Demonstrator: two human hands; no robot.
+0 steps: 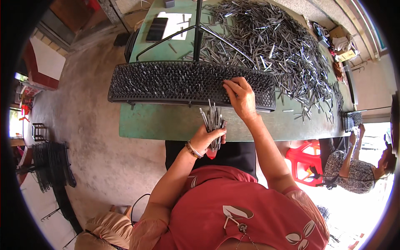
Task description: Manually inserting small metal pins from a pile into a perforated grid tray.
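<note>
My left hand point(207, 138) is wrapped around a bundle of thin dark strips point(213, 121), which stand up out of the fist and also poke out below it. A long black perforated rack point(266, 98) lies across the table in front of me. Many of its holes have strips standing in them, while bare holes show at its right end and along its near edge. Over the right half of the rack, my right hand point(243, 96) has its thumb and fingers pinched close to the holes. Whatever is between those fingertips is too small to make out.
A large heap of loose strips point(279, 46) covers the green table's point(166, 127) far right. A black metal stand point(198, 37) rises behind the rack. Left of it lies a black phone point(157, 30) on white paper point(177, 25). Another person point(354, 166) sits at right, near red stools point(303, 164).
</note>
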